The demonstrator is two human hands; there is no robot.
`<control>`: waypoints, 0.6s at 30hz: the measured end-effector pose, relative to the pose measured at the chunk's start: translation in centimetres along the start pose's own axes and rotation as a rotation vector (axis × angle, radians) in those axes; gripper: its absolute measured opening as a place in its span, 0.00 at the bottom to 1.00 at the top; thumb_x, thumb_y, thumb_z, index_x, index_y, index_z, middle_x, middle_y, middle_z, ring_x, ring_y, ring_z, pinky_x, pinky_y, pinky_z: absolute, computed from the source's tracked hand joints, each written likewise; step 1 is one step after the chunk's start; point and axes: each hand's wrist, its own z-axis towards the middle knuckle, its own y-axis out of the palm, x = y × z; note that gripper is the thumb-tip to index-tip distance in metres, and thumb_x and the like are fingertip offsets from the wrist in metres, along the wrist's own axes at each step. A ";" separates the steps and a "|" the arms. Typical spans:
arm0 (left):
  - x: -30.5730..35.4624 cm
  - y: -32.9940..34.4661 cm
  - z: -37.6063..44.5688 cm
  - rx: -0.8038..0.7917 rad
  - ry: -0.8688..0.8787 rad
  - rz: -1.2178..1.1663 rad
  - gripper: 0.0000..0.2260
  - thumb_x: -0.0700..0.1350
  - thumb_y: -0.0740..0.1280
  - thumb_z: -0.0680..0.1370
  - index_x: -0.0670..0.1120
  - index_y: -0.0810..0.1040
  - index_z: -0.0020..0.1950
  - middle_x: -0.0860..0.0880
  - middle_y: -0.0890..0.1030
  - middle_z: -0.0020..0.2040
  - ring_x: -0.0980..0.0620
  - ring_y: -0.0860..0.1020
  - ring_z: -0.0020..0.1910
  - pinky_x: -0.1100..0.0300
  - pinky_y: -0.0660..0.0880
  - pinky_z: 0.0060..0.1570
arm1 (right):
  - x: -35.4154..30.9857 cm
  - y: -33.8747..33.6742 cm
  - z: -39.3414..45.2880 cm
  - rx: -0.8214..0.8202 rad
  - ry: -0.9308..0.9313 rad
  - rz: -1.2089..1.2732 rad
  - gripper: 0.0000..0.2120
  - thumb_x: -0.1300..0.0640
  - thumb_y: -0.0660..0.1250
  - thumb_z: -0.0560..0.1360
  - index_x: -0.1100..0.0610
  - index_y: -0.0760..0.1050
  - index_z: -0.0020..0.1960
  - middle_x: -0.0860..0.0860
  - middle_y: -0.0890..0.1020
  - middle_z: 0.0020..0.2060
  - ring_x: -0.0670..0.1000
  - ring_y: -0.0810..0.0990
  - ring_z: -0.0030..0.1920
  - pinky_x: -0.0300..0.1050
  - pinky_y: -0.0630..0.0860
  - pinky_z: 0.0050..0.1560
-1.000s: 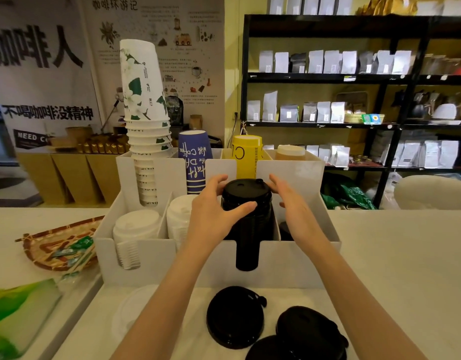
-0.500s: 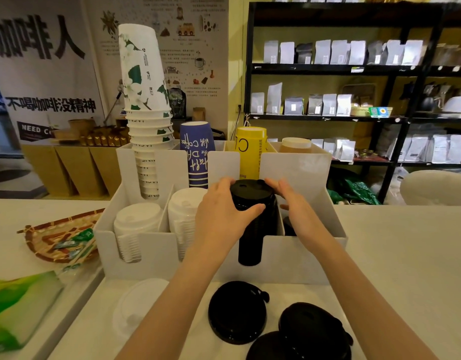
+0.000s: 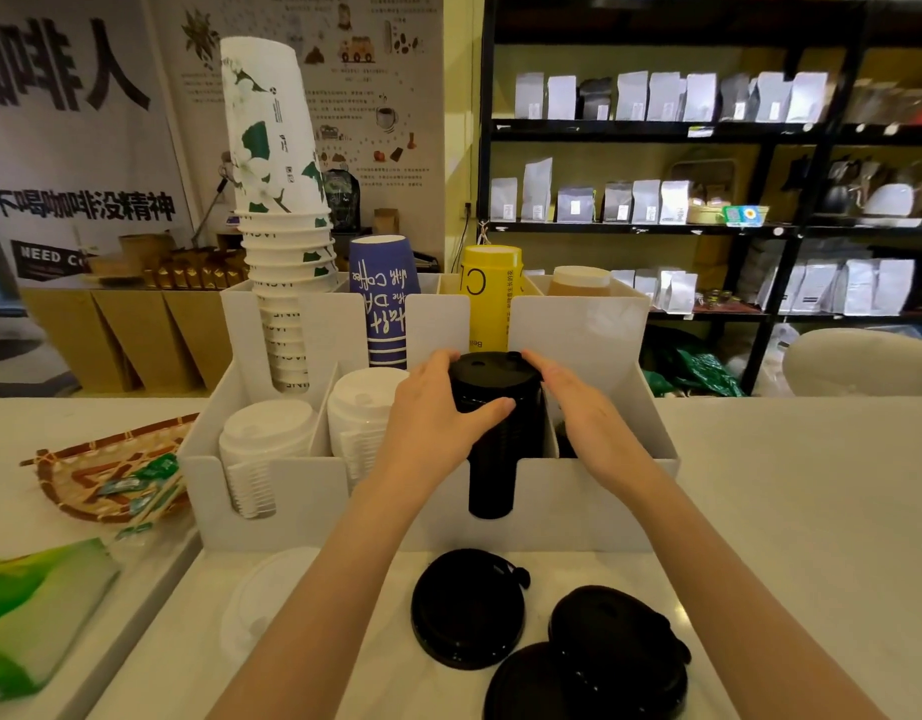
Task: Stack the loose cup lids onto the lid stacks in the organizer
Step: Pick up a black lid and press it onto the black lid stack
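Observation:
A white organizer [image 3: 594, 504] stands on the counter. Its third front slot holds a tall stack of black lids [image 3: 492, 402]. My left hand [image 3: 432, 418] wraps the stack's left side with the thumb across its front. My right hand [image 3: 578, 407] presses flat against its right side. Two stacks of white lids [image 3: 264, 433] [image 3: 362, 402] fill the slots to the left. Loose black lids lie on the counter in front: one [image 3: 466, 608] in the middle, another [image 3: 617, 636] to its right, a third [image 3: 526, 688] at the bottom edge. A clear lid [image 3: 264, 600] lies to the left.
Stacked paper cups, white [image 3: 279, 210], blue [image 3: 383, 298] and yellow [image 3: 492, 296], stand in the organizer's back row. A woven tray [image 3: 92, 467] with sachets sits at the left, and a green packet [image 3: 32, 615] lies near it. Black shelves [image 3: 708, 132] with bags stand behind.
Both hands have closed in tighter around the black lid stack, the right hand now against its side. The stack sits a little lower in its slot.

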 end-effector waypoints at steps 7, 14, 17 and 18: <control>1.8 0.4 -1.1 0.052 0.138 0.087 0.27 0.51 0.69 0.70 0.46 0.65 0.66 0.47 0.70 0.65 0.49 0.68 0.63 0.57 0.67 0.62 | -1.4 -1.3 -2.5 0.114 -0.104 -0.017 0.15 0.47 0.49 0.78 0.44 0.67 0.62 0.44 0.74 0.57 0.38 0.71 0.55 0.37 0.67 0.58; 4.3 0.7 -4.7 -0.116 0.234 -0.103 0.22 0.51 0.68 0.71 0.49 0.70 0.63 0.51 0.75 0.62 0.56 0.71 0.60 0.63 0.67 0.57 | 0.1 -2.5 -8.7 0.096 -0.042 -0.191 0.20 0.50 0.54 0.77 0.49 0.61 0.68 0.44 0.73 0.57 0.43 0.72 0.58 0.26 0.66 0.51; 3.1 2.2 -7.1 -0.314 0.133 -0.134 0.23 0.52 0.68 0.70 0.50 0.69 0.64 0.52 0.74 0.63 0.57 0.71 0.60 0.63 0.68 0.56 | 2.1 -3.7 -11.5 0.102 0.022 -0.255 0.19 0.50 0.55 0.77 0.49 0.63 0.68 0.45 0.74 0.58 0.44 0.71 0.57 0.30 0.65 0.52; 2.4 2.5 -7.8 -0.356 0.107 -0.120 0.25 0.53 0.69 0.70 0.50 0.68 0.65 0.52 0.73 0.64 0.57 0.70 0.61 0.62 0.68 0.57 | 2.5 -3.9 -11.9 0.112 0.045 -0.268 0.19 0.50 0.55 0.77 0.49 0.64 0.67 0.45 0.73 0.59 0.44 0.71 0.58 0.33 0.66 0.54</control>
